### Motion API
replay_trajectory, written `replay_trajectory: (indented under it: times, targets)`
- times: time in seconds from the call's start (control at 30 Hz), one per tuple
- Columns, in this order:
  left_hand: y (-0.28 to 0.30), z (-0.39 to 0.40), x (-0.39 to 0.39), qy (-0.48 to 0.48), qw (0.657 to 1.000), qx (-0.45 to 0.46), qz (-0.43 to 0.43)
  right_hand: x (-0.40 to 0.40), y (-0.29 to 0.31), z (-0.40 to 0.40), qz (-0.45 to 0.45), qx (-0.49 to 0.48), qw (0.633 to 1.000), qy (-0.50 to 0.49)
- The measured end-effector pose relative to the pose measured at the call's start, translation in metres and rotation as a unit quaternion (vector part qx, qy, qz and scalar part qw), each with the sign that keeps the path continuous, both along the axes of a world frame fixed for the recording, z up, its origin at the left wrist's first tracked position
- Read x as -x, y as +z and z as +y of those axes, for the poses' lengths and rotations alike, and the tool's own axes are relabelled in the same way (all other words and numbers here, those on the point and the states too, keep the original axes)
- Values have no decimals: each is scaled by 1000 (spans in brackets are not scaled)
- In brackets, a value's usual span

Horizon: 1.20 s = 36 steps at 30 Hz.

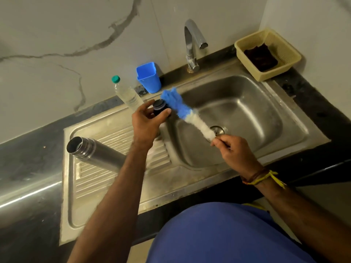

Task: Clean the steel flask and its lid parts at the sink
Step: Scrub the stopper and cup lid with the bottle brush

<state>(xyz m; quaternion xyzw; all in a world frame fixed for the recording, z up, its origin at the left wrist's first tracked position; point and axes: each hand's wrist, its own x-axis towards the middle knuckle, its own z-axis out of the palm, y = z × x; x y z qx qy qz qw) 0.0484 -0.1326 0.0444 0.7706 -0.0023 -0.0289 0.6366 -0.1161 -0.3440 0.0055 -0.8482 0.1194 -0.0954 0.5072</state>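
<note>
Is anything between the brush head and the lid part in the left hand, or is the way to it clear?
Nothing visible stands between them. The blue brush head sits right beside the dark lid part gripped by the left hand; the right hand holds the brush's lower end above the sink basin.

A clear plastic bottle [126, 93] with a green cap lies tilted on the dark worktop [28, 158], against the marble-veined wall [57, 35]. Just beside it, nearer the tap, stands a blue plastic cup [148, 77], upright and open at the top. The chrome tap [192, 44] rises behind the basin, its spout curving over it. In the far right corner sits a cream plastic basket [284, 46] with a dark brown cloth [260, 57] lying inside it.
</note>
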Motion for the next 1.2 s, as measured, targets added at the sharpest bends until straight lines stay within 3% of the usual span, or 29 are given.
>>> replay_trajectory:
  times: [0.13, 0.23, 0.37, 0.5, 0.63, 0.83, 0.97, 1.07, 1.2]
  targets:
    - [1, -13, 13, -43, 971, 214, 95, -5, 8, 11, 36, -168, 985, 12]
    - [0, -13, 13, -36, 940, 314, 131, -2, 15, 24, 20, -168, 983, 64]
    - [0, -16, 21, -32, 942, 300, 146, -11, 18, 12, 4, -111, 994, -6]
    - [3, -10, 12, 9, 936, 326, 132, 1, 27, 15, -51, 8, 998, 37]
    - [1, -13, 18, -10, 967, 230, 111, -4, 27, 16, -64, 20, 997, -28]
    - [-4, -3, 9, -36, 986, 141, 79, -4, 36, 6, -47, 68, 996, 28]
    - [-2, -7, 19, -97, 982, 156, 50, -19, 52, 10, 48, -90, 994, -38]
    - [-1, -2, 22, -96, 973, 206, 48, -19, 60, 6, 167, -275, 947, 10]
    - [3, 8, 17, -82, 967, 238, 39, -6, 63, -13, 283, -355, 885, 104]
